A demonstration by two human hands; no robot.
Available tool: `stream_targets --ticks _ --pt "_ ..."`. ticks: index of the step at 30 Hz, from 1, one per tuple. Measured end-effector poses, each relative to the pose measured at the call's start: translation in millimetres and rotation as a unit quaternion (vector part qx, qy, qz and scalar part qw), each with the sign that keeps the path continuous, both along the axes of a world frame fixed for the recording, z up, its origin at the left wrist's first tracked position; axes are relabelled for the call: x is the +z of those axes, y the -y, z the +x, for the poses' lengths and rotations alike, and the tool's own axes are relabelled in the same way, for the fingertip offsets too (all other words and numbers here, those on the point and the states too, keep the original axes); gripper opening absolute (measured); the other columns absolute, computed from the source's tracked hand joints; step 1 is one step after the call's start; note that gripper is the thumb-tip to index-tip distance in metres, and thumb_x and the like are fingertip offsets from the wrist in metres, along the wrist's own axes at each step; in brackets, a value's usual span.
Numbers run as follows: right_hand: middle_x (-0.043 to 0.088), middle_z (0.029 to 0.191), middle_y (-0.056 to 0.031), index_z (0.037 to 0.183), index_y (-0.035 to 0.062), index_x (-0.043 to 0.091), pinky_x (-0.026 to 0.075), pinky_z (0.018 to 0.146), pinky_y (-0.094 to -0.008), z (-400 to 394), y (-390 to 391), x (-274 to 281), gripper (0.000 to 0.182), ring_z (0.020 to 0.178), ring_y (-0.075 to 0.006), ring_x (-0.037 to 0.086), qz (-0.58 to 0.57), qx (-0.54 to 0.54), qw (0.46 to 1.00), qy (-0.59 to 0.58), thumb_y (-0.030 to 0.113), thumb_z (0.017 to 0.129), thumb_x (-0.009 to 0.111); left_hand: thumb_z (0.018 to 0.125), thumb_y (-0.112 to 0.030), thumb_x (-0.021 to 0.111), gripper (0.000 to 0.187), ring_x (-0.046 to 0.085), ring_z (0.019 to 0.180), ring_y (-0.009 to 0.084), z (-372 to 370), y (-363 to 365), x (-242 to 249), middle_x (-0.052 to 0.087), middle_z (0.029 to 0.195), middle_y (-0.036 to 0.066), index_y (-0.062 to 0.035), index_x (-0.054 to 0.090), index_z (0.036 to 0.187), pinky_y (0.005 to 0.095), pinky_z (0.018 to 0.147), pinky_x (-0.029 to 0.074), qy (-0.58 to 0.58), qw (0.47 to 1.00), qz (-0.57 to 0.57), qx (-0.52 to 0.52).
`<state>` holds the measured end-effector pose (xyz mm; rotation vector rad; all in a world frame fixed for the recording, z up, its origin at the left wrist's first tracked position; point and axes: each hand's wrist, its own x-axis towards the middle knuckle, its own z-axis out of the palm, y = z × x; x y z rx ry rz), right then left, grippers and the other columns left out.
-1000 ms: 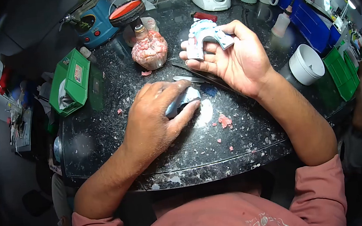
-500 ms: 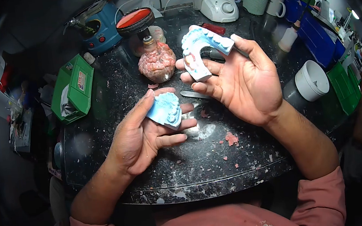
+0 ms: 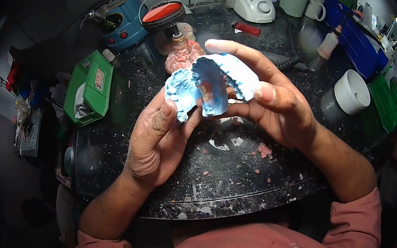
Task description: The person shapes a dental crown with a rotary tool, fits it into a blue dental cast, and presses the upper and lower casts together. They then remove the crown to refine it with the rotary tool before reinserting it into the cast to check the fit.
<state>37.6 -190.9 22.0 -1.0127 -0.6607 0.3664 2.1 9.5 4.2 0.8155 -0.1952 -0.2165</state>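
My left hand (image 3: 154, 140) is closed around a pale blue dental cast (image 3: 179, 91), thumb along its near side. In my right hand (image 3: 284, 110) a horseshoe-shaped dental cast (image 3: 241, 73) is gripped between thumb and fingers, tilted so its teeth face the other one. A reddish patch (image 3: 206, 91) marks the inner side of this horseshoe cast. The two casts are side by side above the table, the right one partly overlapping the left in this view. Just behind them stands a burner bottle (image 3: 184, 56) crusted with pink wax.
The black table (image 3: 214, 185) is speckled, with pink wax scraps (image 3: 264, 150) near the front. A green bin (image 3: 91, 94) sits left, a white tub (image 3: 351, 92) right. Behind are a blue machine (image 3: 125, 27), a red-filled pan (image 3: 162, 12) and a white unit (image 3: 253, 4).
My hands have come together, bringing the casts from apart to side by side. The right cast has been turned over toward the left one. The view has shifted slightly.
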Motion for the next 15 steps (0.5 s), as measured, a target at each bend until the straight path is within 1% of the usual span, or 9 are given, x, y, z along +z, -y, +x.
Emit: stream_targets --ticks 1,2,3,4,5,6,9,10,15 --pt "0.040 0.136 -0.0217 0.145 -0.0002 0.021 0.045 0.100 -0.0454 -2 -1 -1 0.087 0.121 -0.0297 0.050 -0.019 -0.026 0.998 0.048 0.042 0.082 0.064 0.088 -0.028 0.066 0.072 0.042 0.129 0.0236 0 0 -1 0.044 0.137 0.015 0.0058 0.030 0.139 0.0415 0.114 0.026 0.037 0.998 0.040 0.007" --pt "0.040 0.137 -0.0209 0.143 -0.0011 0.023 0.043 0.101 -0.0443 -5 -1 0 0.090 0.122 -0.0283 0.049 -0.043 -0.054 0.994 0.079 0.040 0.078 0.071 0.080 -0.030 0.075 0.081 0.045 0.127 0.0229 0 0 2 0.045 0.136 0.014 0.0061 0.031 0.139 0.0399 0.112 0.030 0.053 0.997 0.059 0.013" --pt "0.040 0.138 -0.0204 0.142 -0.0005 0.026 0.045 0.100 -0.0416 -7 0 -4 0.092 0.122 -0.0273 0.049 -0.046 -0.100 0.982 0.154 0.029 0.073 0.079 0.074 -0.027 0.080 0.088 0.045 0.127 0.0234 0 2 7 0.045 0.138 0.015 0.0065 0.032 0.139 0.0398 0.112 0.030 0.062 0.994 0.079 0.034" --pt "0.040 0.138 -0.0205 0.141 -0.0003 0.027 0.047 0.099 -0.0402 -5 1 -7 0.095 0.122 -0.0268 0.049 -0.080 -0.158 0.946 0.270 0.023 0.069 0.083 0.070 -0.024 0.082 0.091 0.044 0.128 0.0236 3 3 4 0.044 0.139 0.015 0.0064 0.032 0.139 0.0401 0.112 0.030 0.102 0.989 0.092 0.057" --pt "0.039 0.138 -0.0207 0.140 -0.0002 0.028 0.048 0.097 -0.0388 -3 0 -9 0.097 0.121 -0.0263 0.050 -0.112 -0.213 0.893 0.381 0.017 0.064 0.087 0.067 -0.021 0.084 0.094 0.044 0.128 0.0238 5 4 1 0.044 0.139 0.016 0.0064 0.032 0.140 0.0404 0.112 0.030 0.142 0.981 0.105 0.079" --pt "0.041 0.136 -0.0209 0.138 -0.0008 0.031 0.050 0.095 -0.0362 -7 -1 -8 0.099 0.121 -0.0255 0.050 -0.106 -0.223 0.886 0.392 0.011 0.059 0.089 0.059 -0.014 0.088 0.102 0.043 0.129 0.0239 3 4 3 0.043 0.140 0.017 0.0058 0.031 0.141 0.0409 0.112 0.031 0.140 0.981 0.099 0.092" --pt "0.043 0.133 -0.0205 0.136 -0.0023 0.034 0.049 0.096 -0.0363 -12 -2 -12 0.095 0.120 -0.0266 0.051 -0.136 -0.231 0.869 0.415 0.013 0.060 0.089 0.055 -0.010 0.089 0.105 0.042 0.130 0.0243 1 2 4 0.043 0.140 0.018 0.0049 0.030 0.141 0.0410 0.111 0.031 0.184 0.969 0.131 0.097" --pt "0.044 0.130 -0.0205 0.134 -0.0034 0.037 0.048 0.097 -0.0360 -11 -2 -12 0.089 0.121 -0.0279 0.050 -0.133 -0.234 0.858 0.438 0.014 0.062 0.088 0.053 -0.008 0.089 0.108 0.041 0.131 0.0250 0 3 5 0.043 0.141 0.018 0.0041 0.030 0.142 0.0407 0.111 0.031 0.184 0.969 0.131 0.097" --pt "0.045 0.128 -0.0212 0.130 -0.0053 0.042 0.048 0.098 -0.0369 -9 -4 -12 0.084 0.123 -0.0296 0.047 -0.118 -0.232 0.853 0.453 0.014 0.062 0.087 0.053 -0.011 0.090 0.110 0.040 0.132 0.0257 6 1 -2 0.042 0.141 0.019 0.0041 0.029 0.143 0.0402 0.111 0.032 0.252 0.956 0.133 0.067"
